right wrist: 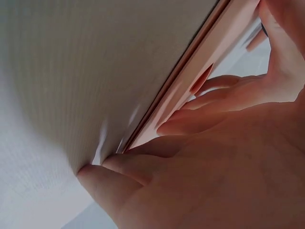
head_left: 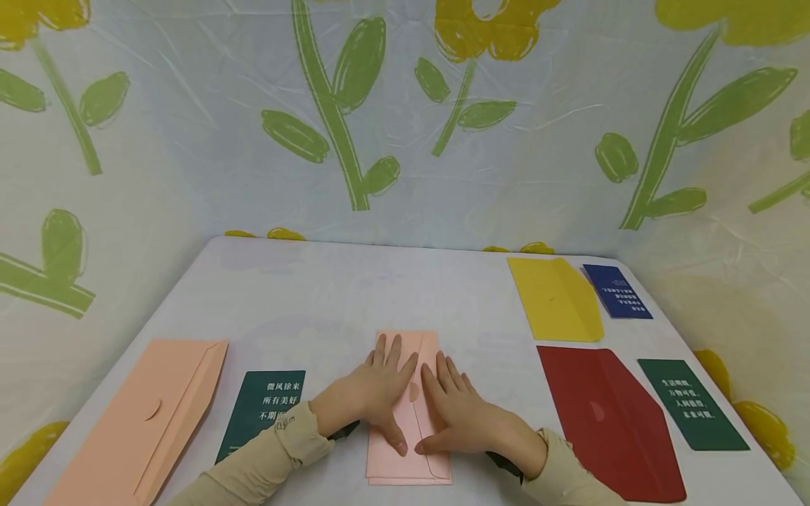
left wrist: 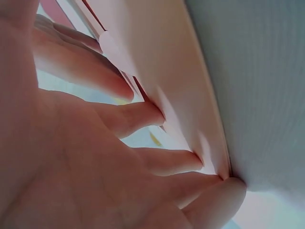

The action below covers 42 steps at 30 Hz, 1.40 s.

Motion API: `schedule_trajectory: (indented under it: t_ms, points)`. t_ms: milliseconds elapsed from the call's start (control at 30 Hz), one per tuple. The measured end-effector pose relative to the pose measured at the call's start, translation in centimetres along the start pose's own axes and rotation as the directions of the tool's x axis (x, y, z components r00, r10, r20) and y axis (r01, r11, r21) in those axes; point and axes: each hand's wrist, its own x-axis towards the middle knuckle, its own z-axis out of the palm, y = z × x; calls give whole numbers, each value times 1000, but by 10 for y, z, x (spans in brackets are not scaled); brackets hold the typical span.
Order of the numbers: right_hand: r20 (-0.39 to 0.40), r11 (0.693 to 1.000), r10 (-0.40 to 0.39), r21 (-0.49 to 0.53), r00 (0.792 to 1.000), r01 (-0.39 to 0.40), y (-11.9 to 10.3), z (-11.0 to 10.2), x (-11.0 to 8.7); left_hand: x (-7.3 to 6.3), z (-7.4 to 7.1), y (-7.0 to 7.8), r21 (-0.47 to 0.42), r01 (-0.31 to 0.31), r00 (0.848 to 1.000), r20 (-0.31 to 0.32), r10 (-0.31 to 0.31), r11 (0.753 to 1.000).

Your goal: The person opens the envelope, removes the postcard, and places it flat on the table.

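Observation:
A pink envelope (head_left: 411, 414) lies upright before me at the middle of the table's front, with a flap seam and a small round tab along its length. My left hand (head_left: 370, 395) rests on its left side, fingers spread and fairly straight. On its right side is my right hand (head_left: 471, 419), thumb pointing toward the left thumb. From the left wrist, the fingertips (left wrist: 159, 117) touch the envelope (left wrist: 171, 67) and reach its edge. In the right wrist view some fingers are on the envelope (right wrist: 224, 47), while the outermost touch the white tabletop (right wrist: 95, 71).
At left lie a larger pink envelope (head_left: 142, 414) and a dark green card (head_left: 268, 393), partly behind my left sleeve. At right are a yellow envelope (head_left: 553, 299), a blue card (head_left: 616, 292), a red envelope (head_left: 607, 414) and another green card (head_left: 692, 404). Flower-printed cloth (head_left: 221, 126) surrounds the table.

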Motion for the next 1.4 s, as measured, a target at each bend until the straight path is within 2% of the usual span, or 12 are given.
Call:
schedule_trajectory:
  t_ms: [200,333,467,633,767,933,1200,1400]
  points:
    - [16,1000,13,17,1000,-13,-1,-3,0,1,2,-2,-21,7,1000,4,-7,1000]
    - [38,997,27,72,999,-30,-1,-8,-1,1,2,-2,-25,16,1000,19,-16,1000]
    - [18,994,30,104,999,-32,2,-18,-7,1,2,-1,-10,24,999,24,-24,1000]
    - [-30,999,-4,39,1000,5,4,-33,-16,1,2,-1,12,36,999,22,-36,999]
    - [-38,1000,-4,-12,999,4,8,-38,-18,1,2,-1,14,41,999,28,-41,999]
    - [-33,998,22,-66,999,-24,14,-36,-14,2,4,-3,0,41,999,33,-41,999]
    - [38,992,53,-116,998,-48,24,-27,-2,1,2,-2,-3,38,999,26,-38,999]
    - [28,991,46,-125,999,-42,28,-25,-1,0,1,-1,-14,35,999,24,-35,999]
